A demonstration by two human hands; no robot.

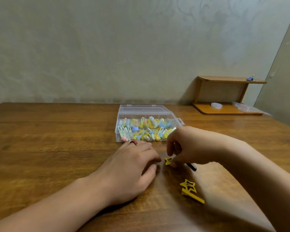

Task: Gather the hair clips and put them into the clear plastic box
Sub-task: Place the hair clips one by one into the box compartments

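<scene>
**Last few clips on the table, box nearly full**

Clear plastic box (146, 114) sits open w/ lid laid back, packed w/ pastel hair clips (146, 129). Right hand (189, 148) hovers just in front of it, fingers curled down, thumb & forefinger closing on a small yellow star clip (168, 161) lying on the wooden table (49, 139); prob. pinching it, but motion blur makes contact hard to confirm. A dark, slim item (192, 166) pokes out under that hand, can't tell what. Left hand (134, 166) rests palm-down beside the star, fingers loosely bent, holding nothing visible.

Bigger yellow star clip (190, 190) lies nearer the person, apart from both hands.

Handling: clips look light, thin, stiff, likely slick & flat to the wood. Best taken by the edges or the long bar end, nail under to lift.
</scene>
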